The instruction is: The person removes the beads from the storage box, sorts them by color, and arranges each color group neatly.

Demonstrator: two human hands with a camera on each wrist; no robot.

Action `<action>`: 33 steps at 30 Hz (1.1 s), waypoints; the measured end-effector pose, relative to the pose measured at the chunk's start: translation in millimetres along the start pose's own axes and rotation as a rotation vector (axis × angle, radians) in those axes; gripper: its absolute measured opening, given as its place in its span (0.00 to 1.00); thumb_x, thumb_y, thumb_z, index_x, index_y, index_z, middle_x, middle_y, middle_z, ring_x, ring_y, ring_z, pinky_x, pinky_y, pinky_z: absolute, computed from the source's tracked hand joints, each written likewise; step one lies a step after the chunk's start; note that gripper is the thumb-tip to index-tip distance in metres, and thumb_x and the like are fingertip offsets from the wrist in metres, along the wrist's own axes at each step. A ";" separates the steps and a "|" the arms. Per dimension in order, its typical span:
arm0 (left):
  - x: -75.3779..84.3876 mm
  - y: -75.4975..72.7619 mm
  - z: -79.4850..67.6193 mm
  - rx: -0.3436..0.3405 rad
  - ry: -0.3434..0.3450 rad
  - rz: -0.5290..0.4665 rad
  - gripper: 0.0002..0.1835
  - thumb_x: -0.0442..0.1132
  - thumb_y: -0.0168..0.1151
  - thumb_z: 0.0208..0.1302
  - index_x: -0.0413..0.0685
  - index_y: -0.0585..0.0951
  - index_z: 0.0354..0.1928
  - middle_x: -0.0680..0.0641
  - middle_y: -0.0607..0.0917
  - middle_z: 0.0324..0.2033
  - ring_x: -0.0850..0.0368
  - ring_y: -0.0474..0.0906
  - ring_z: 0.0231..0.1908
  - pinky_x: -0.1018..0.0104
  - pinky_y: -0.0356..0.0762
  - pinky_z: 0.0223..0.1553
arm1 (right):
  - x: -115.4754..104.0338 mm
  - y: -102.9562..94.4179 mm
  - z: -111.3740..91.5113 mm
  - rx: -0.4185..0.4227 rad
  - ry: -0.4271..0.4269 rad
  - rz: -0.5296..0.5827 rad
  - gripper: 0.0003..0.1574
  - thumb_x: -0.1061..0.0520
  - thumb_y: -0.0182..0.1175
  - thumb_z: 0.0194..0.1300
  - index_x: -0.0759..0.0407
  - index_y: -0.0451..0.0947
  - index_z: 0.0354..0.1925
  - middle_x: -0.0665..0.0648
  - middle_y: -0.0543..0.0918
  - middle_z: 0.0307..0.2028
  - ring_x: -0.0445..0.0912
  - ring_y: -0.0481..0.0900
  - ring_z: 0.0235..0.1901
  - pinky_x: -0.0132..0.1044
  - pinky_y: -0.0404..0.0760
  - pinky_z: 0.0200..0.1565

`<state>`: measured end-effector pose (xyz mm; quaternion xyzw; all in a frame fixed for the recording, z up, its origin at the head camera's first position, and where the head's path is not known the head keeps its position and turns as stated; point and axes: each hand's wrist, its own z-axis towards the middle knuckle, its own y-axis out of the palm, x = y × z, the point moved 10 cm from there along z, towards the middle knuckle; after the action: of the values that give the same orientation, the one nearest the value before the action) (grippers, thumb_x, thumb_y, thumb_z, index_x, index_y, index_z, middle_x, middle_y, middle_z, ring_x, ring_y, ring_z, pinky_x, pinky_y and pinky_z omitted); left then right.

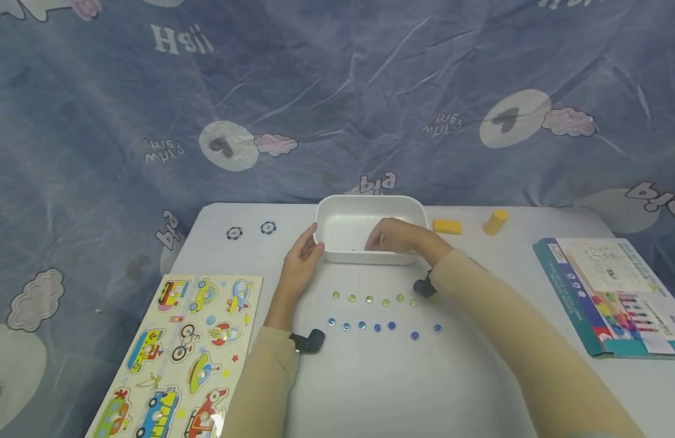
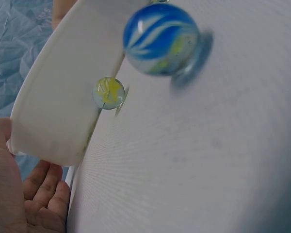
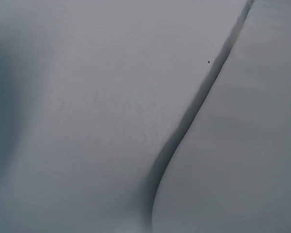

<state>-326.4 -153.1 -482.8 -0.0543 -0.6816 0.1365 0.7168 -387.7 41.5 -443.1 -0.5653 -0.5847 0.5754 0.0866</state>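
Beige sleeves [image 1: 501, 328], nearest the viewer, reach fwd over a white table [image 1: 365, 395], w/ a black cam [image 1: 310, 342] at the L wrist and another at the R. Btwn the arms, a row of seven blue marbles [image 1: 377, 327]; just beyond, a row of yellow-green marbles [image 1: 385, 302], one partly hidden by the R arm. Far L, a puzzle board [image 1: 173, 374] w/ pictured vehicles: bike, bus, helicopter etc. Far R, a teal-edged box [image 1: 611, 292], its side strip reading in pt "SETS OF COLUMN"; other print & the pale label on top too small to make out.

Past the marbles, a white tub [image 1: 370, 258] stands nr the table's far edge. L hand [image 1: 301, 261] grips its L end, thumb at the rim, fingers bent against the underside. R hand [image 1: 394, 236] is down inside the tub, fingers curled; can't tell how tightly, or if they hold anything.

Level w/ the tub: L, two blue-and-white chips [image 1: 269, 227], centre marks unreadable; R, a flat yellow block [image 1: 447, 227] & a yellow cylinder [image 1: 495, 222] on end. Behind, blue-grey cloth [image 1: 337, 115] w/ pink clouds, an upside-down "why?" printed twice, & white lettering upper L starting "H".
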 end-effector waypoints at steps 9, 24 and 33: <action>-0.4 0.9 0.0 -0.010 -0.002 -0.004 0.26 0.59 0.54 0.65 0.85 0.61 0.64 0.56 0.68 0.68 0.60 0.68 0.65 0.65 0.71 0.64 | 2.6 6.7 10.4 -0.033 0.020 0.000 0.12 0.64 0.66 0.53 0.45 0.87 0.30 0.46 0.88 0.32 0.43 0.82 0.37 0.36 0.83 0.45; 2.4 -0.2 -0.8 0.003 0.016 0.000 0.27 0.61 0.54 0.64 0.81 0.61 0.65 0.53 0.69 0.67 0.56 0.69 0.65 0.62 0.72 0.64 | -14.6 13.4 19.9 -0.049 0.033 0.012 0.06 0.56 0.67 0.54 0.43 0.86 0.29 0.46 0.87 0.32 0.43 0.82 0.37 0.36 0.84 0.44; 1.8 0.4 -0.5 -0.011 0.007 -0.009 0.27 0.59 0.54 0.65 0.84 0.61 0.65 0.55 0.68 0.67 0.58 0.69 0.65 0.62 0.72 0.64 | -28.1 15.2 28.5 -0.024 0.012 -0.030 0.06 0.56 0.69 0.52 0.43 0.85 0.31 0.46 0.87 0.33 0.43 0.83 0.36 0.36 0.84 0.45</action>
<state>-325.9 -152.1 -481.3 -0.0558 -0.6801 0.1294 0.7194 -390.8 -0.8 -448.5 -0.5609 -0.5994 0.5636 0.0918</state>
